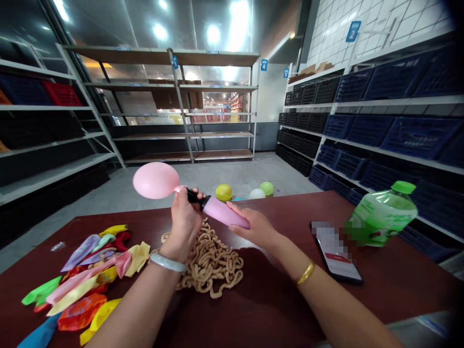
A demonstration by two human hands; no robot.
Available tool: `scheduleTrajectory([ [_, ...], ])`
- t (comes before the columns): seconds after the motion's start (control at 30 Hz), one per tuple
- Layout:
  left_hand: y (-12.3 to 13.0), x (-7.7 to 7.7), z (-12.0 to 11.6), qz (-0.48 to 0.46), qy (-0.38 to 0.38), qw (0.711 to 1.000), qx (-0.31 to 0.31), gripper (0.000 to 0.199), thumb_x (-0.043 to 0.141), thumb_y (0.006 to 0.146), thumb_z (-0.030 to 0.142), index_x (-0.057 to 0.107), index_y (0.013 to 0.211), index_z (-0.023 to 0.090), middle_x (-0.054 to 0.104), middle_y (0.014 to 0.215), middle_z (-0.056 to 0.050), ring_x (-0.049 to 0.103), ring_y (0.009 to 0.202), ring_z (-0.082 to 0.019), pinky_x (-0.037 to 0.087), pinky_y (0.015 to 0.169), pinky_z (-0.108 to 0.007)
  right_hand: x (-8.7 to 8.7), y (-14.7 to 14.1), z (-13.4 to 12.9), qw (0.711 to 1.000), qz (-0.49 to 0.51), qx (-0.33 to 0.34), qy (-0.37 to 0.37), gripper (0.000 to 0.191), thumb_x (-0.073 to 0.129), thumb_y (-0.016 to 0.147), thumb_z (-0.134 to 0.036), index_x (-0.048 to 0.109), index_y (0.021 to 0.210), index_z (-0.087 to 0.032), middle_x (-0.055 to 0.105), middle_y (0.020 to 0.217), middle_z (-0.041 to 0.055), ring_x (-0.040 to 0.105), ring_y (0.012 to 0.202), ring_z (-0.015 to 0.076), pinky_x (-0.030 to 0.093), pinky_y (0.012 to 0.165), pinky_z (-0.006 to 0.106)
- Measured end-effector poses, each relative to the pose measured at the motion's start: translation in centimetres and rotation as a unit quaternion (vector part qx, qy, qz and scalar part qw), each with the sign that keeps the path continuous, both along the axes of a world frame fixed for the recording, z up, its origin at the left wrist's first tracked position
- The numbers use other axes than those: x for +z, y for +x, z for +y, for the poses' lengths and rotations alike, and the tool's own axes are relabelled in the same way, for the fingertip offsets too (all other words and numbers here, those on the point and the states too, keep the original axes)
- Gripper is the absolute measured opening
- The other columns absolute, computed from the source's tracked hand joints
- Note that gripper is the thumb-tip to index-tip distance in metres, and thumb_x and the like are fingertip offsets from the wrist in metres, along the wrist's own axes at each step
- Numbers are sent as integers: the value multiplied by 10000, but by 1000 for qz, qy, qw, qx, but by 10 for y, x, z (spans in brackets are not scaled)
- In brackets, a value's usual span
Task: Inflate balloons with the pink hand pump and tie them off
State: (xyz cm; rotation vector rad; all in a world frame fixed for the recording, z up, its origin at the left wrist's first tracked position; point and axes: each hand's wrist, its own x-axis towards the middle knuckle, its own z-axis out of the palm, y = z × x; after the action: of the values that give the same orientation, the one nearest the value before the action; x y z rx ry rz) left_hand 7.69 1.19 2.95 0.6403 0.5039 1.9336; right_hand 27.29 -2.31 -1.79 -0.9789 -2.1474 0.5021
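A partly inflated pink balloon (156, 180) sits on the black nozzle end of a pink hand pump (225, 213). My left hand (185, 212) is closed around the balloon's neck and the black end. On the pump's pink body, my right hand (253, 223) is wrapped near its far end. Beneath the hands, a tangled pile of tan rubber bands or cord (213, 266) lies on the dark red table (268, 299). Deflated balloons in several colours (83, 280) are spread at the table's left.
A phone (337, 256) and a green bottle (384, 212) stand or lie at the right. Inflated balloons (224, 192) rest on the floor beyond the table. Shelves (217, 136) line the back, and crates (413, 136) fill the right racks.
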Motion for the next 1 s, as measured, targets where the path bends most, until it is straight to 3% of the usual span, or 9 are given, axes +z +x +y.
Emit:
scheduleTrajectory([
  [0.13,-5,0,4,18,-6,1000,0,181,651,807,225,472,830,203,553,704,11,509,557,-115,475,610,-278,-7,-10,-4,986,-112,-94,77,687,583,904,-421,352,1538,-291,671,1252,95,649,1074,290,511,923,428],
  [0.27,-26,-17,12,-7,-29,999,37,203,646,771,198,447,807,206,543,665,22,514,536,-122,478,604,-298,-16,-3,6,988,-129,-26,84,695,600,883,-380,374,1530,-258,620,1360,86,642,1110,278,502,960,411],
  [0.43,-83,-26,22,-34,-37,992,120,157,586,759,159,443,798,210,544,634,24,518,518,-131,465,585,-300,-25,20,28,995,-80,59,14,686,635,851,-340,426,1500,-264,552,1442,54,589,1241,270,458,1053,420],
  [0.57,-105,-33,27,-44,-48,990,121,113,562,774,173,455,792,203,541,631,22,515,514,-125,473,599,-306,-31,30,37,995,-72,66,-37,671,658,832,-343,471,1471,-270,550,1441,47,570,1269,281,441,1075,438],
  [0.7,-91,-41,31,-49,-39,992,106,129,577,783,200,450,803,203,538,639,29,521,524,-119,477,614,-301,-30,25,32,997,-74,10,-36,638,666,834,-369,501,1446,-300,576,1413,38,598,1235,288,463,1047,459],
  [1.0,-12,-41,6,-33,-42,998,16,236,676,757,244,450,816,204,564,670,25,534,529,-112,469,590,-268,-28,-7,9,998,-40,-38,10,608,650,871,-403,500,1449,-289,588,1394,60,624,1194,305,490,1021,509],
])
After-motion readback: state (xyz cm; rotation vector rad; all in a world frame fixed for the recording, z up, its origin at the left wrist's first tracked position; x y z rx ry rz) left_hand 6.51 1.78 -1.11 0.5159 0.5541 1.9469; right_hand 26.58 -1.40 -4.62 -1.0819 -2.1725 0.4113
